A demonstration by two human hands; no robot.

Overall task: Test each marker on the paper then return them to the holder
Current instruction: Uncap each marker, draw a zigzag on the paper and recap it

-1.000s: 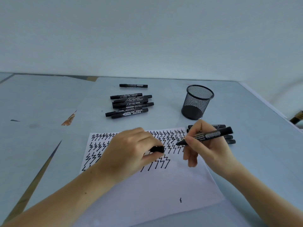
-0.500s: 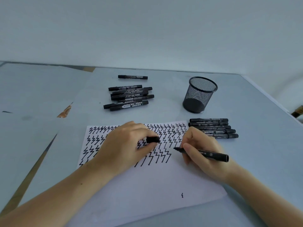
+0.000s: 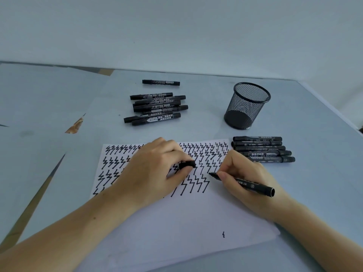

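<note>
Mid-test: right hand grips the uncapped marker, tip down on the paper at the end of the last zigzag row; left hand rests on the sheet, pinching the cap. Next, likely: draw the zigzag, recap, park it. Holder looks empty, with marker piles behind and right of the paper.

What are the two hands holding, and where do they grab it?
The right hand holds an uncapped black marker by its barrel near the tip, which is at the paper. The left hand pinches its cap between thumb and fingers.
</note>
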